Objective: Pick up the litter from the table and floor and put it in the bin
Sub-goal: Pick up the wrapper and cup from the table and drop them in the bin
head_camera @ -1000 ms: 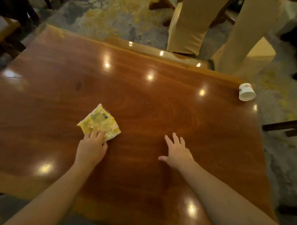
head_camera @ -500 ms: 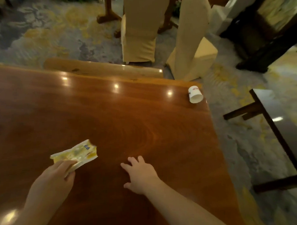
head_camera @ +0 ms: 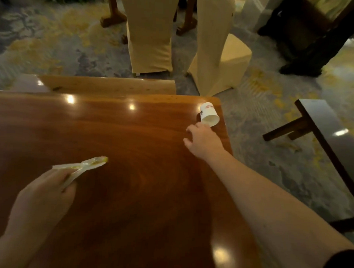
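My left hand (head_camera: 42, 197) is shut on a flat yellow plastic wrapper (head_camera: 84, 164), held edge-on a little above the glossy wooden table (head_camera: 131, 144). A white paper cup (head_camera: 208, 115) lies on its side near the table's far right corner, its mouth facing me. My right hand (head_camera: 202, 139) is stretched out toward the cup, fingers apart, fingertips just at the cup's rim; I cannot tell whether they touch it. No bin is in view.
A wooden bench (head_camera: 105, 85) runs along the table's far edge. Two cream-covered chairs (head_camera: 151, 32) (head_camera: 217, 47) stand on the patterned carpet beyond. A dark low table (head_camera: 321, 126) is to the right, dark furniture (head_camera: 304, 34) at the far right.
My left hand has lifted the wrapper off the table and turned it edge-on. My right hand has left the table's middle and reached to the paper cup at the corner. The view has swung right.
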`<action>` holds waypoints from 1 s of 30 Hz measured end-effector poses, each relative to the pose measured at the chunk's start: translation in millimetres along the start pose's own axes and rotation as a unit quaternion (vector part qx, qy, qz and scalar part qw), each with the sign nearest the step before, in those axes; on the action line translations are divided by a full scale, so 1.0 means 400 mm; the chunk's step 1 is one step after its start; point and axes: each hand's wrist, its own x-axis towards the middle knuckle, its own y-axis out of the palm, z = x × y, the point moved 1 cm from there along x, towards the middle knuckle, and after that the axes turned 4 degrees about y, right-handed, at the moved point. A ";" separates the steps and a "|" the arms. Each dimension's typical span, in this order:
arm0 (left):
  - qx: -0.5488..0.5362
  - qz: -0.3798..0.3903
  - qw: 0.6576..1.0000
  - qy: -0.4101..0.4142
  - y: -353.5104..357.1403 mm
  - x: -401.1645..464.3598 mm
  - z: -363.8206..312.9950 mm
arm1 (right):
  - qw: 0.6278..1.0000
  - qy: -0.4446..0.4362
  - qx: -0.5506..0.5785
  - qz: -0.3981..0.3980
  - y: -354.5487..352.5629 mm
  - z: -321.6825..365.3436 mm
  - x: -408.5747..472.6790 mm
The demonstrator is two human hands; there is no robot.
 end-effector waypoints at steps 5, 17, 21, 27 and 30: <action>0.035 -0.075 0.995 0.048 0.039 0.126 -0.147 | 0.987 0.090 -0.052 -0.123 0.004 -0.128 0.142; -0.023 -0.030 0.992 0.119 0.090 0.153 -0.301 | 0.983 0.133 0.081 -0.100 0.029 -0.137 0.177; -0.036 -0.030 0.991 0.128 0.061 0.097 -0.311 | 0.985 0.115 0.096 -0.088 0.047 -0.090 0.110; -0.056 -0.044 0.988 0.134 -0.008 -0.042 -0.276 | 0.987 0.098 0.104 -0.075 0.086 0.002 -0.016; -0.066 -0.045 0.989 0.121 -0.060 -0.141 -0.230 | 0.986 0.068 0.132 -0.072 0.086 0.069 -0.145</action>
